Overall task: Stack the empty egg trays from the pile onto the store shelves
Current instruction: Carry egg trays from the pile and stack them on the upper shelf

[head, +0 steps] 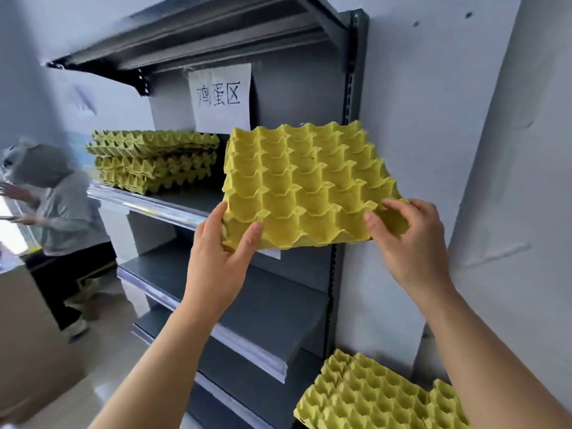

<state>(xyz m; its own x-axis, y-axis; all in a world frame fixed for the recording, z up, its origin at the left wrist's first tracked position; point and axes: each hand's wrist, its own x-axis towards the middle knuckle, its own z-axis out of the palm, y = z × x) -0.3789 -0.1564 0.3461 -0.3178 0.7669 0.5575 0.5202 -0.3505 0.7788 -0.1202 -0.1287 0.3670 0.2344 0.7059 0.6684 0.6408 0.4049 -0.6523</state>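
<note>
Head view: a yellow moulded-pulp egg tray (pixel 309 184) is at frame centre, tilted and held in front of the grey metal shelf (pixel 182 198), right of the stack of matching trays (pixel 154 159) on that shelf. The left hand (pixel 216 258) grips its near-left corner, thumb on top. The right hand (pixel 408 239) pinches its near-right corner. A pile of the same trays (pixel 371 394) lies at lower right.

A handwritten paper sign (pixel 220 99) is being shown up high. At far left, a grey hood is being worn by a blurred person (pixel 58 209), whose arms are being held out leftward.
</note>
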